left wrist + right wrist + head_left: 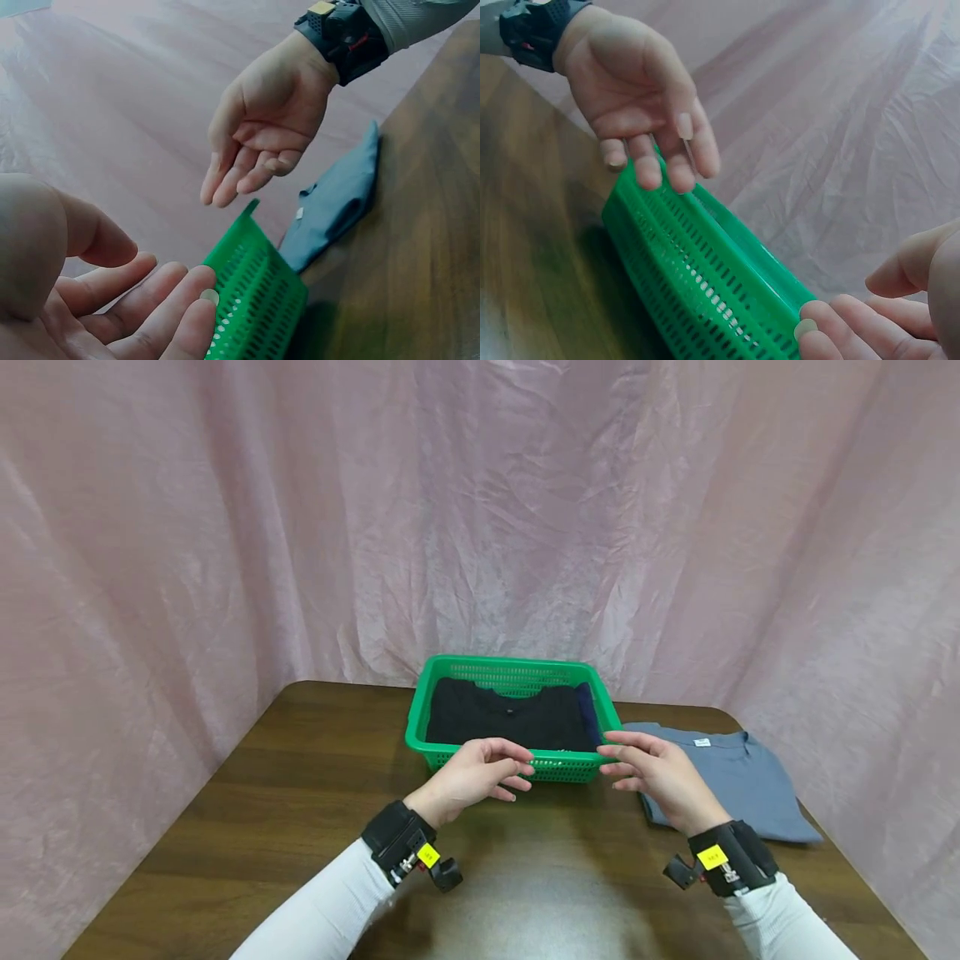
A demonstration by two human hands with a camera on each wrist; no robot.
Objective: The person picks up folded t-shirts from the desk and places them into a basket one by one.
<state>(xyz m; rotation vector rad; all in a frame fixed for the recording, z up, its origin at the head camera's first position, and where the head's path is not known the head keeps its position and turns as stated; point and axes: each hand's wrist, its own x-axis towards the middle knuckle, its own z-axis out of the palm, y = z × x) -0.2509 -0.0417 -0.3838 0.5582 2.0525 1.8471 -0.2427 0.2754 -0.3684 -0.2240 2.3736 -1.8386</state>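
Observation:
A green plastic basket (517, 665) with slotted walls stands toward the back of the table. Inside it lies a folded black shirt (502, 718), with a strip of dark blue cloth (588, 710) along its right side. My left hand (480, 772) hovers before the basket's front wall, fingers relaxed and holding nothing. Level with it, my right hand (660, 777) hangs by the front right corner, fingers loosely bent around nothing. Both palms face inward, as the left wrist view shows for the right hand. Right of the basket lies a folded grey-blue shirt (750, 781), partly behind my right hand.
The brown wooden table (315, 802) holds the basket and shirt. A pink curtain (525, 527) hangs close behind its back edge and along both sides. Each wrist wears a black strap with a small camera.

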